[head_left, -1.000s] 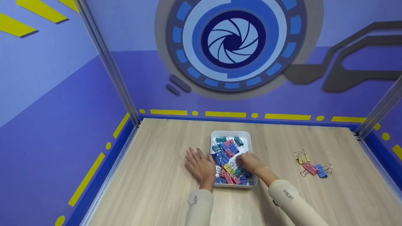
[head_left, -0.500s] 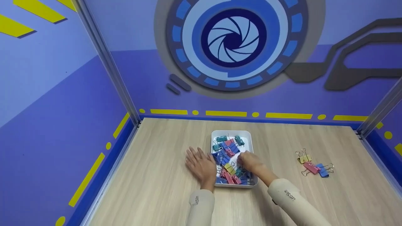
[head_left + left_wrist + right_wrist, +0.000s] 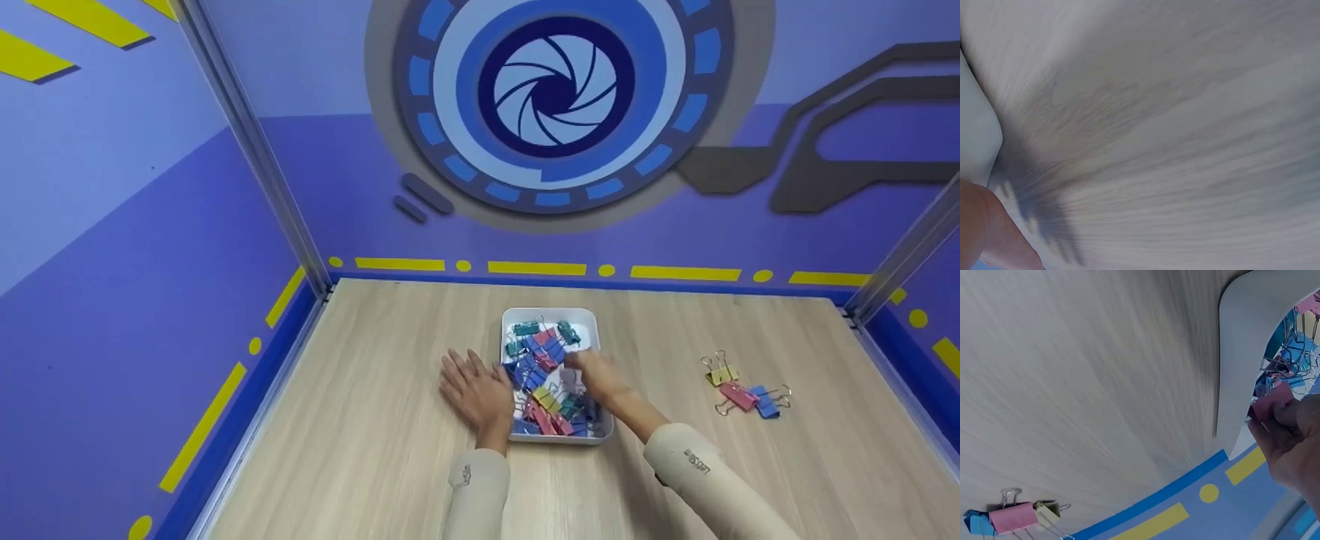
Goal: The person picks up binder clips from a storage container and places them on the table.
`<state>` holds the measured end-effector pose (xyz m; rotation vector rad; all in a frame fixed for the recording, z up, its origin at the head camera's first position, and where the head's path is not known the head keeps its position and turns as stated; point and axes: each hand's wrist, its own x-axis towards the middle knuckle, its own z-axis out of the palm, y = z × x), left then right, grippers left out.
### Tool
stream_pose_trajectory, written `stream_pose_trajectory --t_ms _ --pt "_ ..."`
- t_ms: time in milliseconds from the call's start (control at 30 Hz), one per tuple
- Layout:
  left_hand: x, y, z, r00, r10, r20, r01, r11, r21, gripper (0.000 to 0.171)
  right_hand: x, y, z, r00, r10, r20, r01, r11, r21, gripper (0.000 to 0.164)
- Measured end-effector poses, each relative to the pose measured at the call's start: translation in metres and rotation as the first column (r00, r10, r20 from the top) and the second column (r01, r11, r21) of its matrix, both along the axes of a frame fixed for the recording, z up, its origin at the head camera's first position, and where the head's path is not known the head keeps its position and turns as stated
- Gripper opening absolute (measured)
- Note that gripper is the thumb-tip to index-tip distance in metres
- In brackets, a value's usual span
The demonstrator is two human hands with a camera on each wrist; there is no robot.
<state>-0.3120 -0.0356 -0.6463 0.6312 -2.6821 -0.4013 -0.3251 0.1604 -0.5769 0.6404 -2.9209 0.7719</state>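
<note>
A white tray [image 3: 588, 318] on the table holds several binder clips in green, blue, pink and yellow. My right hand [image 3: 598, 379] is over the tray's right side. Its thumb and fingers pinch a pink binder clip [image 3: 1273, 400], seen in the right wrist view just inside the tray wall. My left hand [image 3: 480, 394] lies flat with fingers spread at the left side of the tray, the thumb side along the wall. Little of that hand shows in the left wrist view, where the tray wall stands at the edge.
Right of the tray, a yellow binder clip [image 3: 721, 374], a pink one [image 3: 739, 397] and a blue one [image 3: 766, 403] lie close together on the wooden table [image 3: 375, 420]. Patterned blue-purple panels [image 3: 322, 172] wall in the back and sides.
My right hand has shifted a little toward the back of the tray. The left hand stays in place beside it, and the three clips at the right lie as before.
</note>
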Motion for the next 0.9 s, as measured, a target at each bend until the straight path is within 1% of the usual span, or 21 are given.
stream_pose_trajectory --t_ms 67,167,267,367,433,500,600,767,833,900 --pt "0.000 0.001 0.001 1.000 -0.008 0.001 0.008 1.000 0.003 0.062 -0.001 0.003 0.006 1.000 -0.022 -0.002 0.022 0.998 -0.053 0.044" --pt "0.000 0.001 0.002 1.000 -0.010 -0.002 0.010 1.000 -0.001 0.062 -0.004 0.010 0.017 0.996 -0.044 -0.074 0.038 0.996 -0.079 0.040" --pt "0.001 0.000 0.002 1.000 -0.012 -0.001 0.012 1.000 0.008 0.062 -0.006 0.023 0.027 0.988 -0.058 -0.140 0.050 0.997 -0.055 0.038" --pt "0.002 0.000 0.002 1.000 -0.018 0.001 0.018 1.000 0.023 0.062 -0.004 0.041 0.035 0.987 -0.087 -0.138 0.081 0.995 -0.049 0.041" --pt "0.002 -0.001 0.002 1.000 -0.021 0.000 0.021 0.999 0.028 0.062 -0.002 0.054 0.036 0.984 -0.114 -0.135 0.113 0.993 -0.018 0.041" --pt "0.002 -0.002 0.001 1.000 -0.020 -0.004 0.020 0.999 0.029 0.062 0.000 0.067 0.035 0.984 -0.139 -0.110 0.142 0.990 0.017 0.037" --pt "0.001 -0.004 0.001 1.000 -0.017 -0.015 0.017 0.999 0.032 0.062 0.006 0.088 0.029 0.982 -0.170 -0.086 0.178 0.980 0.092 0.030" --pt "0.001 -0.003 0.002 1.000 -0.020 -0.023 0.021 0.999 0.046 0.061 0.018 0.123 0.011 0.972 -0.223 -0.074 0.233 0.955 0.183 0.012" --pt "0.002 -0.001 0.002 1.000 -0.024 -0.019 0.025 0.999 0.043 0.061 0.022 0.136 0.003 0.968 -0.242 -0.065 0.250 0.942 0.225 0.008" --pt "0.004 0.002 0.003 0.999 -0.030 -0.014 0.031 0.999 0.037 0.061 0.027 0.148 -0.002 0.965 -0.261 -0.041 0.262 0.931 0.252 0.007"
